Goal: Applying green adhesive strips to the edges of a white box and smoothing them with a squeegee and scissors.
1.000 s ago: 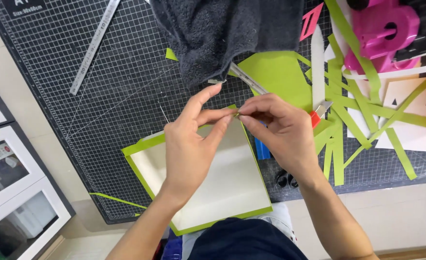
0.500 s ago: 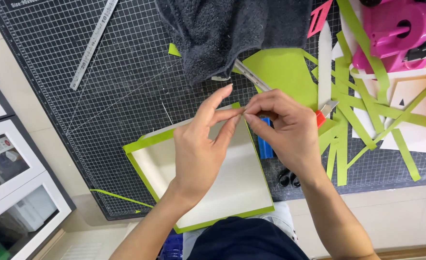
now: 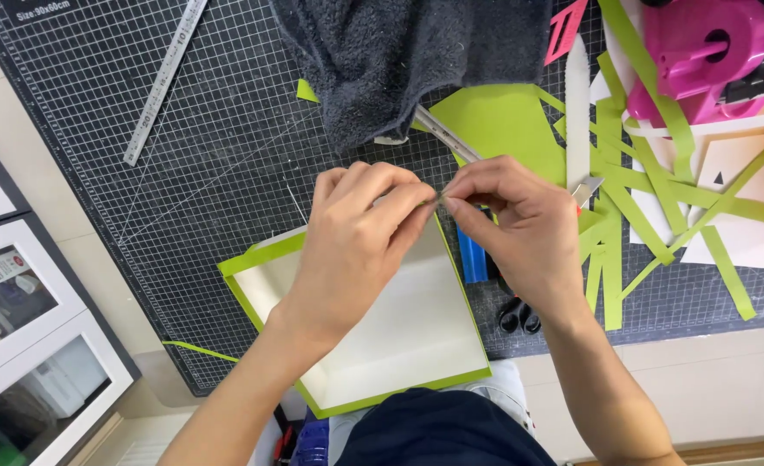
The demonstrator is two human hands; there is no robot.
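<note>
A cream board with green paper borders lies on the dark gridded cutting mat, tilted toward me. My left hand and my right hand meet at the board's far right corner. Both pinch the green paper edge there, fingertips touching at about the same spot. The corner itself is hidden under the fingers.
A dark grey towel lies at the mat's top. A metal ruler sits at the upper left. Green paper strips, a white utility knife, a pink tape dispenser and a blue object crowd the right. White cabinets stand left.
Both hands stay pinched at the same corner of the board. The left fingers have curled down closer over the edge.
</note>
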